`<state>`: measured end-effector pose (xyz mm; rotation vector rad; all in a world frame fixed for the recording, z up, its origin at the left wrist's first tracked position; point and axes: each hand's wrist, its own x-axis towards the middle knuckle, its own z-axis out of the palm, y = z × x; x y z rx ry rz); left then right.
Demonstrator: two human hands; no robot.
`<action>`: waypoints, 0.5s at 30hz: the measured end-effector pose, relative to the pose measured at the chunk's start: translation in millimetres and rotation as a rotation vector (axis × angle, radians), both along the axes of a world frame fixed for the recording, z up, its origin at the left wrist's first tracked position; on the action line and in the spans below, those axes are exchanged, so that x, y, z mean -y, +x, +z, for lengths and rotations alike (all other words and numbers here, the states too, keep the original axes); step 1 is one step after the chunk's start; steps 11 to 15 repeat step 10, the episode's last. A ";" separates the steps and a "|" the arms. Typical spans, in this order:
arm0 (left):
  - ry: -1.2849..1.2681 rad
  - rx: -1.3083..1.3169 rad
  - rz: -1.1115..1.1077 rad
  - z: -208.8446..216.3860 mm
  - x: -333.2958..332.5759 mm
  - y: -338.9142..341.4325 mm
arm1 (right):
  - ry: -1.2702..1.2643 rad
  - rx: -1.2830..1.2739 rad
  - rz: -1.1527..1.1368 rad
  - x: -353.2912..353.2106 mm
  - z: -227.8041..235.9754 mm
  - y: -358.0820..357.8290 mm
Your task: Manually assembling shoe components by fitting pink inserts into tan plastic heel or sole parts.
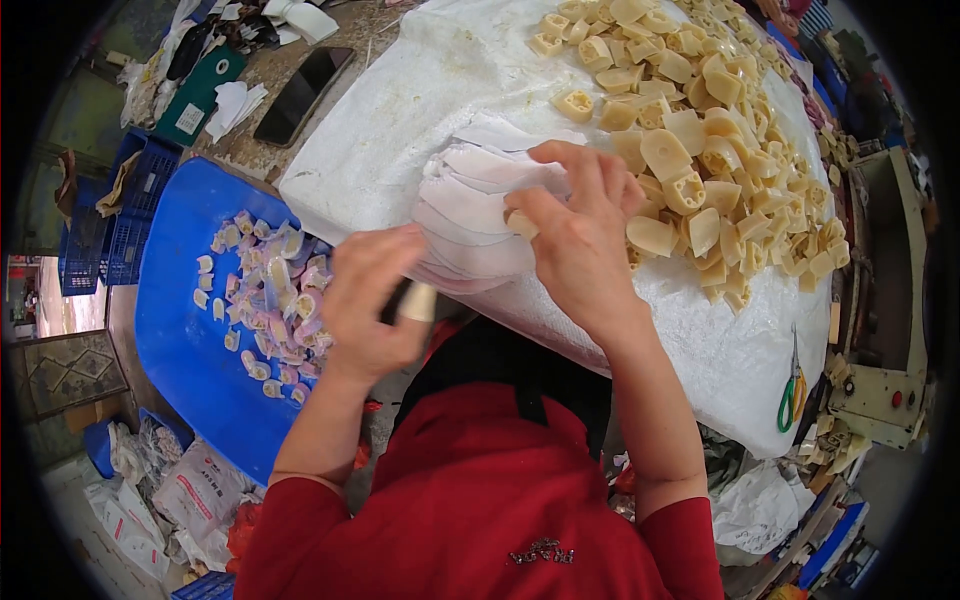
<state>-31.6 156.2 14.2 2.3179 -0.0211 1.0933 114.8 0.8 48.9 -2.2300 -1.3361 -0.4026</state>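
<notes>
Spread over the white-covered table are overlapping thin, pale pinkish-white cut pieces (470,205), lying between my two hands. My right hand (585,235) is over their right side, its thumb and fingers closed on a small beige shoe heel (521,224). At the table's near edge my left hand (368,300) is curled, slightly blurred, with another beige heel (417,302) held by the thumb. Its fingertips are close to the left edge of the pale pieces. A big heap of loose beige heels (700,150) lies to the right of my right hand.
A blue tub (185,330) at the left holds many heels with pinkish-white coverings (280,300). A dark phone (303,95) lies beyond it. Green-handled scissors (792,390) rest at the right table edge, near a metal machine frame (890,340). Plastic bags (205,490) sit at the lower left.
</notes>
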 end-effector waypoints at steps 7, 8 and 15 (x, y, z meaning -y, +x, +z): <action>-0.132 -0.140 0.137 -11.6 21.9 13.4 | 0.042 -0.090 0.000 8.2 -15.6 3.2; -0.132 -0.140 0.131 -12.1 23.4 12.9 | 0.159 -0.116 -0.024 13.7 -18.2 3.9; -0.117 -0.172 0.131 -3.1 27.5 11.9 | 0.322 -0.184 -0.038 33.2 -21.6 4.7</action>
